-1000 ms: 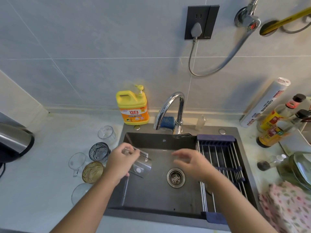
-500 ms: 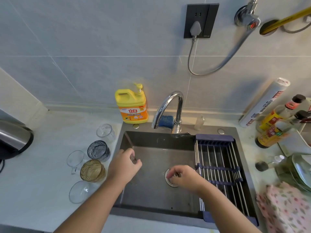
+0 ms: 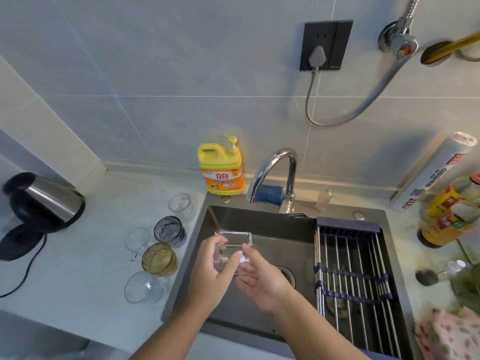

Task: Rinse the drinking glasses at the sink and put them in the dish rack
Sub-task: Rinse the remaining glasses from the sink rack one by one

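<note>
Over the near half of the dark sink [image 3: 259, 224], both forearms reach in from the lower edge and meet above the basin. Left hand [image 3: 210, 266] wraps its fingers around the side of a clear square glass [image 3: 233, 239], thumb across the front. Right hand [image 3: 259, 279] lies palm up beneath and beside it, fingers loosely spread, cupping the base. That glass is tipped, its square mouth facing the tap [image 3: 272, 175]. Right of the hands, a roll-up dish rack [image 3: 355, 268] spans the basin. On the counter to the left stand five more glasses [image 3: 159, 258], clear, amber and grey.
</note>
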